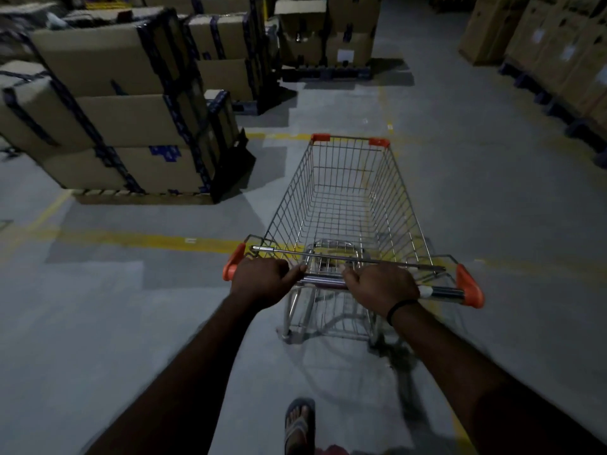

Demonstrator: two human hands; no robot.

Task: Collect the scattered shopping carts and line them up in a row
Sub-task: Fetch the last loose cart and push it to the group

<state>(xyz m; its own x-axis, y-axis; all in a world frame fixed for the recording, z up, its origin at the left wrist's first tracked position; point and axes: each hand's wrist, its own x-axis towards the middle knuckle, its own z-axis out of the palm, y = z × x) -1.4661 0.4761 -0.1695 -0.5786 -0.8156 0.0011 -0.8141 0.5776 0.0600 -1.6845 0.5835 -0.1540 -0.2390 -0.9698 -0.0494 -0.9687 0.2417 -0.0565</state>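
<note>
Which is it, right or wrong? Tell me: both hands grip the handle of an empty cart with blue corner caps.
Wrong on one point: the head view shows orange corner caps, not blue. The left hand and right hand do grip the handle of the empty cart.

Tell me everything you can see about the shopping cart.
The shopping cart is a silver wire basket on a metal frame. It is empty and stands upright on the grey floor, pointing away from the person. Orange plastic caps sit on its two far corners and both handle ends. The left hand and right hand each grip the metal handle bar. The wheels are blurred in shadow.
</note>
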